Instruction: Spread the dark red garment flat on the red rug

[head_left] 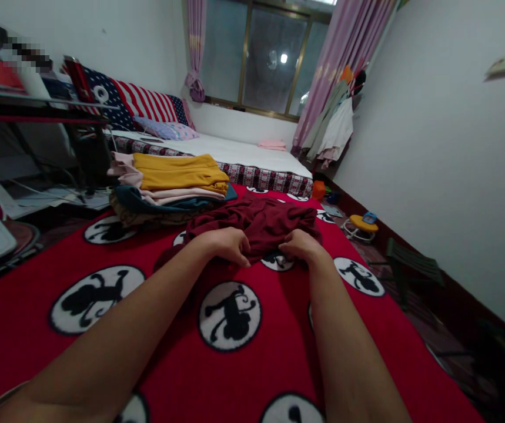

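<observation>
here: left hand [228,244] and right hand [298,245], both clenched on the near edge of a crumpled maroon garment [256,223], seemingly to spread it; folded pile [173,182] beside, on red blanket [168,276].

Fingertips of the left hand [228,244] and right hand [298,245] tucked out of sight in the maroon garment [256,223], both forearms cut off by the bottom edge, lower layers of the folded stack [168,188] mostly covered, pixelated patch [25,51] on the shelf unreadable
</observation>
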